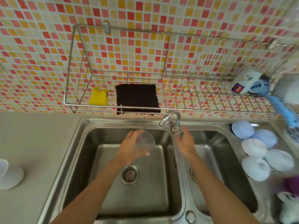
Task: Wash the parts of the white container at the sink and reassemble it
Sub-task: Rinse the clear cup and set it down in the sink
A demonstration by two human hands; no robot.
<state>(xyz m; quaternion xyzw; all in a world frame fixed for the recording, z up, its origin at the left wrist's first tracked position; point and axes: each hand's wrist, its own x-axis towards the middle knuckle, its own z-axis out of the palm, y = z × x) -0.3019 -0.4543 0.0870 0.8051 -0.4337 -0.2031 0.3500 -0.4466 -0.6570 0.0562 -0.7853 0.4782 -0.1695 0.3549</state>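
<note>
Cup (145, 141), clear plastic, sits in my left hand (131, 147), fingers curled round it, over the left sink (90, 152). Tap (169, 118) lies up-right of it; my right hand (186, 143), fingers relaxed, is nearer the handle.

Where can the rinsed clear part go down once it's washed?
Best bare patch: grey counter left of the left basin, between the wall tiles and the white piece at the left edge. The wire rack right of the black cloth also looks free. The ledge right of the sink is crowded with round lids.
</note>
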